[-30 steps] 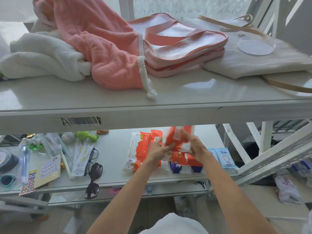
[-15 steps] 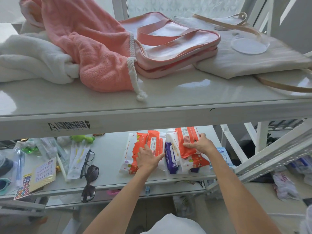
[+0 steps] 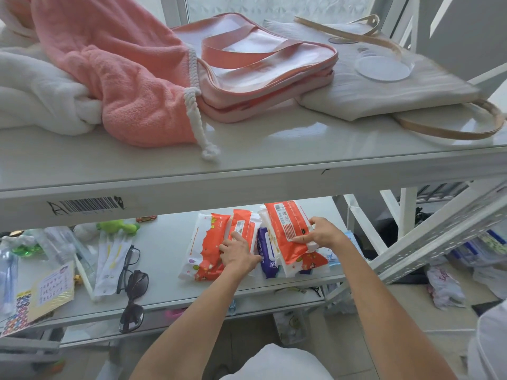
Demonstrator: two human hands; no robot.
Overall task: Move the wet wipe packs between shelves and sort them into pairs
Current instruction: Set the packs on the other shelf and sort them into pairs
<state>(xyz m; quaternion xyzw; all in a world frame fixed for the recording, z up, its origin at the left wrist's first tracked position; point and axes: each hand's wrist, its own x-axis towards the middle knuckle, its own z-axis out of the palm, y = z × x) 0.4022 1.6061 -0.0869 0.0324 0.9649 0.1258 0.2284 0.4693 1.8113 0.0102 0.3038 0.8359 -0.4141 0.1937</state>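
Observation:
Several orange-and-white wet wipe packs lie side by side on the lower shelf (image 3: 170,250). My left hand (image 3: 237,253) rests flat on the left orange pack (image 3: 204,248), its fingers also on the second pack (image 3: 242,224). My right hand (image 3: 322,235) grips the tilted orange pack (image 3: 285,231) by its right edge, lying over a purple pack (image 3: 267,252). Small blue packs (image 3: 333,256) peek out under my right wrist.
The upper shelf (image 3: 247,163) carries a pink towel (image 3: 109,72), a white towel (image 3: 35,97), a pink bag (image 3: 260,67) and a cream tote (image 3: 384,86). On the lower shelf's left lie sunglasses (image 3: 134,286), spectacles, sachets, a card and a green toy (image 3: 119,226).
Both hands lowered the lifted orange pack onto the row. The left hand then went to the left packs, while the right hand stayed on the tilted pack.

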